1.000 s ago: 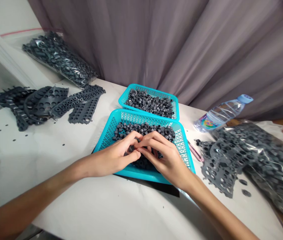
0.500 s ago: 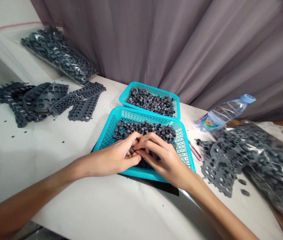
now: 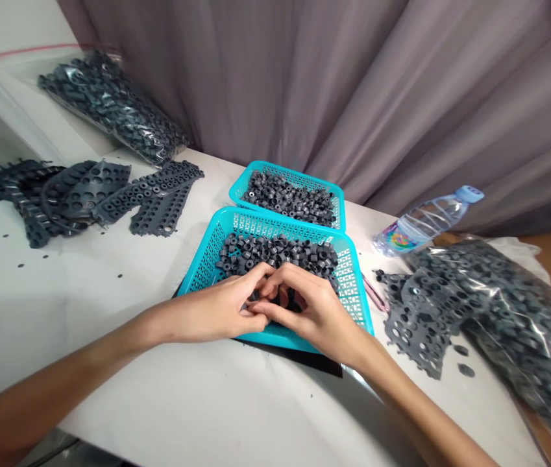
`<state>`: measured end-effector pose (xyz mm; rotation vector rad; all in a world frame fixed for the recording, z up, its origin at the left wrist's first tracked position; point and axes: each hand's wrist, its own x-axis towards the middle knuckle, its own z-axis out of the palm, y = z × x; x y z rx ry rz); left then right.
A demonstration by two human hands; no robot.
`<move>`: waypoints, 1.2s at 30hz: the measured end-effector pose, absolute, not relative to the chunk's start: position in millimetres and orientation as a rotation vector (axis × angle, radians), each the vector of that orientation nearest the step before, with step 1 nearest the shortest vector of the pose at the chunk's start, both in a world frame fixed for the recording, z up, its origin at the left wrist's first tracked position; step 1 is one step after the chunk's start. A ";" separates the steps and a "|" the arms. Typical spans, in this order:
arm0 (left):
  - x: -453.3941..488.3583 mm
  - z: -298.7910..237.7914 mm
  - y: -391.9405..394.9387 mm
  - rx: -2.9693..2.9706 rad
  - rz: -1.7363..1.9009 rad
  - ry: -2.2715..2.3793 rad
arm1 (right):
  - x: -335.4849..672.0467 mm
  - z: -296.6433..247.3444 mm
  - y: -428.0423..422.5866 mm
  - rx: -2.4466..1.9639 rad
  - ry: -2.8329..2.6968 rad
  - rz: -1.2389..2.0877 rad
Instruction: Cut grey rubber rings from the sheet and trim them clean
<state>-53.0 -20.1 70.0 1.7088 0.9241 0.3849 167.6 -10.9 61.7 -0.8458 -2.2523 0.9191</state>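
Dark bit (image 3: 254, 295) was seemingly being worked in the near basket (image 3: 280, 338); left hand (image 3: 217, 306) and right hand (image 3: 314, 301) fingertips together, clamping couldn't be told, steadiness probably needed.

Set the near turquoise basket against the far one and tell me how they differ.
The near basket has the left hand and right hand over it; the far basket has neither. The near basket looks larger; the far basket looks smaller and is partly hidden behind it. Both are turquoise, perforated and hold small dark parts.
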 end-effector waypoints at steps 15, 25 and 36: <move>-51.7 63.8 -19.6 1.671 0.394 0.960 | 162.8 65.6 -13.2 -0.835 -2.227 0.944; -47.9 63.0 -14.3 1.672 0.599 1.070 | 169.2 69.2 0.5 -1.045 -1.695 1.495; -49.8 60.4 -12.5 1.667 0.640 1.080 | 173.2 65.5 2.4 -1.045 -1.598 1.681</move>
